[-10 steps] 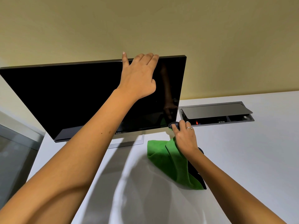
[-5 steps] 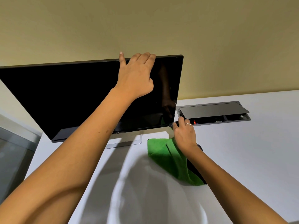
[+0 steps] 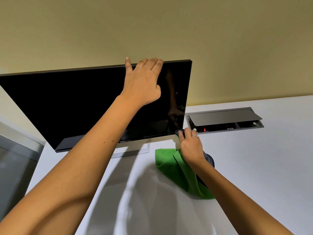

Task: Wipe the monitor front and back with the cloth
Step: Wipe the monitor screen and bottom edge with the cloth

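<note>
Monitor had swung slightly left; left hand gripped its top edge.
Right hand held green cloth at the corner; fingertips hidden; "DELL" readable.

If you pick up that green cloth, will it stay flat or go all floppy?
Probably floppy: the green cloth already lies in soft folds on the white desk. It looks light, since the right hand lifts a corner with its fingertips. Its fuzzy surface likely grips rather than slips.
</note>
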